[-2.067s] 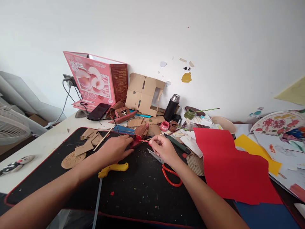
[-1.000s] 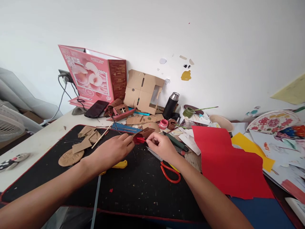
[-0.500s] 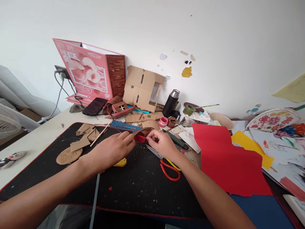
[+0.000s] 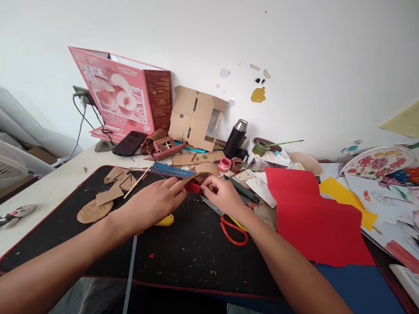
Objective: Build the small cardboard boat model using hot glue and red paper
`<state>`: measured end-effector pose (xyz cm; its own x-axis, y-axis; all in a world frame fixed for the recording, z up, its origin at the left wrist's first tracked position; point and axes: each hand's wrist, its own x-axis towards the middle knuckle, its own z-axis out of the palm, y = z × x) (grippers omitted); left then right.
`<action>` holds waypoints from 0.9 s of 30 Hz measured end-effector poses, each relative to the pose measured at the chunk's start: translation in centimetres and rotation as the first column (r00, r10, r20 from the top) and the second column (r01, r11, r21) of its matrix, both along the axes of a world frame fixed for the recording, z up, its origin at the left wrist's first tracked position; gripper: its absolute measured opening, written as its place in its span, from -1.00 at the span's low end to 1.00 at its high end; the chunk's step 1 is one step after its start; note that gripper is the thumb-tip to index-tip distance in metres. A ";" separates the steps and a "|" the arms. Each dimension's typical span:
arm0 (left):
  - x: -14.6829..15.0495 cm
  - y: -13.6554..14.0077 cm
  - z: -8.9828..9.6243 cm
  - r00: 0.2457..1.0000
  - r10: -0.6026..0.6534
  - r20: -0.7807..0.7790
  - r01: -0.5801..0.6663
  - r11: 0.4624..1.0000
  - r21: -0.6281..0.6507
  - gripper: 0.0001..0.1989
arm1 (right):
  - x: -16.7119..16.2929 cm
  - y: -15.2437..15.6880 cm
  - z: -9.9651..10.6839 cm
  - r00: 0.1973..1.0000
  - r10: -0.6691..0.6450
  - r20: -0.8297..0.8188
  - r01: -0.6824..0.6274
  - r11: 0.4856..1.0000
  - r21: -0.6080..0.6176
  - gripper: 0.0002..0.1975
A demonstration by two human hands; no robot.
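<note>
My left hand [image 4: 160,200] has its fingers closed on the left end of a brown curved cardboard piece [image 4: 197,176]. Beneath the piece's arch shows a small folded red strip [image 4: 192,187], partly hidden by the hands. My right hand [image 4: 220,192] pinches at the right side of this piece; its fingertips cover what they grip. Scissors [image 4: 233,231] with red and yellow handles lie under my right wrist. A yellow-handled tool [image 4: 166,220] sits just below my left hand.
A black mat [image 4: 183,257] covers the desk's front. Cardboard scraps [image 4: 116,189] and a round brown disc [image 4: 94,212] lie left. Behind are a small brown model boat [image 4: 166,150], paint jars [image 4: 224,165] and a black thermos [image 4: 235,139]. Red paper [image 4: 314,213] spreads at right.
The view has tilted slightly. Both hands stay on the curved cardboard piece, whose arch shows a little more between them.
</note>
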<state>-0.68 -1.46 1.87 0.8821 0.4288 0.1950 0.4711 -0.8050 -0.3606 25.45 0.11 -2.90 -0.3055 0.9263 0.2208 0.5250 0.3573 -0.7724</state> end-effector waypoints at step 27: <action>0.2 0.0 0.1 1.000 -0.016 -0.012 0.016 1.000 -0.002 -0.84 | -0.1 -0.1 -0.2 0.999 -0.032 0.032 0.032 0.999 -0.009 -0.83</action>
<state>-0.51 -1.44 1.93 0.8912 0.4147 0.1840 0.4537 -0.8133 -0.3643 25.36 0.04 -3.09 -0.2822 0.9376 0.2029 0.5602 0.3328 -0.7586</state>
